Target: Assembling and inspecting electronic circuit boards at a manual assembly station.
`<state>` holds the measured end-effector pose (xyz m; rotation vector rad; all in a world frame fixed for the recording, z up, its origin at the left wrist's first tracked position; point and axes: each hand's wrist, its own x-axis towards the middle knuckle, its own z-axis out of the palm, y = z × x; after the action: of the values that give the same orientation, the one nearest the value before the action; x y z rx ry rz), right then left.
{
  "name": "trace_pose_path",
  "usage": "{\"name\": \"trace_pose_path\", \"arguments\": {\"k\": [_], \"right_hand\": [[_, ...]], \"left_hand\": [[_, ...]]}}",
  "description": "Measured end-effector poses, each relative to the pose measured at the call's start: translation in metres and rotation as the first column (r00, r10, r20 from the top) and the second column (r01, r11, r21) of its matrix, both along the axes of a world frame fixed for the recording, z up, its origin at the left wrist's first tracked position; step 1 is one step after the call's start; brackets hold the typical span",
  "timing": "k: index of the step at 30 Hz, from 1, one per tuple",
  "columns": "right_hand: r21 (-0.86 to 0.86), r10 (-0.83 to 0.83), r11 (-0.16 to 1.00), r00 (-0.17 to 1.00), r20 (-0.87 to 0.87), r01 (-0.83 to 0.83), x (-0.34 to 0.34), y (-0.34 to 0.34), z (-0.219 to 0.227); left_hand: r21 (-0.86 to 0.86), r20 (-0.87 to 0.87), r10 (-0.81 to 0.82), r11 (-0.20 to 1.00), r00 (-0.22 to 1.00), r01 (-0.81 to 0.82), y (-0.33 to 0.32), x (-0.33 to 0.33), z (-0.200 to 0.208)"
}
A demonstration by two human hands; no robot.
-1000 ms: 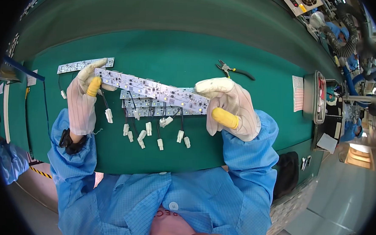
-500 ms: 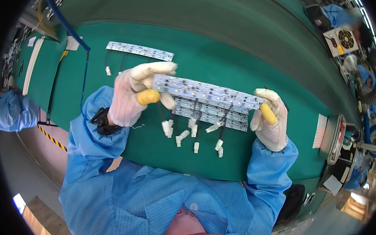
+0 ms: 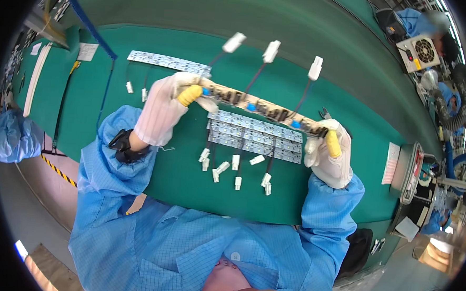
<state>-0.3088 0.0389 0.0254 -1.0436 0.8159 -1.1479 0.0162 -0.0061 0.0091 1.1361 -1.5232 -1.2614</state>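
Note:
Both of my white-gloved hands hold up a long, narrow LED circuit board (image 3: 269, 109) above the bench. Its component side faces me, with dark parts, blue parts and wires ending in white connectors pointing away. My left hand (image 3: 166, 105) is closed on the left end, its yellow-covered thumb in front. At the other end my right hand (image 3: 334, 153) grips the board, also with a yellow-covered thumb. Under it lie several overlapping LED boards (image 3: 257, 136), LED side up, their white connectors (image 3: 238, 182) toward me. A dark tool tip (image 3: 325, 113) shows behind my right hand; I cannot tell whether it is held.
More LED boards (image 3: 166, 62) lie at the far left of the green bench (image 3: 204, 189). A blue coiled cord (image 3: 91, 27) hangs on the left, near a long white strip (image 3: 38, 80). At right are a printed sheet (image 3: 391, 163), a metal-rimmed bin (image 3: 409, 173) and a fan-vented box (image 3: 418, 54).
The held board has been turned over: its LED side faced me before, and the component side does now. Its wires and connectors have swung from hanging toward me to pointing away.

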Motion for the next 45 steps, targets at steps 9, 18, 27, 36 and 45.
{"name": "trace_pose_path", "arguments": {"k": [9, 18, 27, 36, 45], "right_hand": [[0.064, 0.012, 0.998, 0.999, 0.042, -0.015, 0.004, 0.004, 0.003], [0.193, -0.015, 0.981, 0.997, 0.074, 0.0, -0.004, 0.002, -0.005], [0.062, 0.005, 0.998, 0.999, 0.053, -0.008, 0.005, -0.004, -0.004], [-0.015, -0.061, 0.998, 0.971, -0.232, 0.059, 0.016, -0.006, 0.006], [-0.403, -0.365, 0.833, 0.17, -0.915, -0.38, 0.011, -0.013, 0.003]], "left_hand": [[-0.228, 0.24, 0.086, 0.973, 0.967, -0.03, -0.003, -0.001, -0.002], [-0.216, 0.179, -0.038, 0.973, 0.983, 0.077, -0.001, 0.005, 0.0], [-0.095, -0.375, -0.305, 0.952, 0.875, 0.29, -0.003, 0.002, -0.005], [-0.111, -0.095, 0.38, 0.914, 0.92, -0.389, -0.05, 0.064, 0.019], [-0.842, 0.389, 0.79, 0.514, 0.474, -0.165, -0.07, 0.084, 0.008]]}}
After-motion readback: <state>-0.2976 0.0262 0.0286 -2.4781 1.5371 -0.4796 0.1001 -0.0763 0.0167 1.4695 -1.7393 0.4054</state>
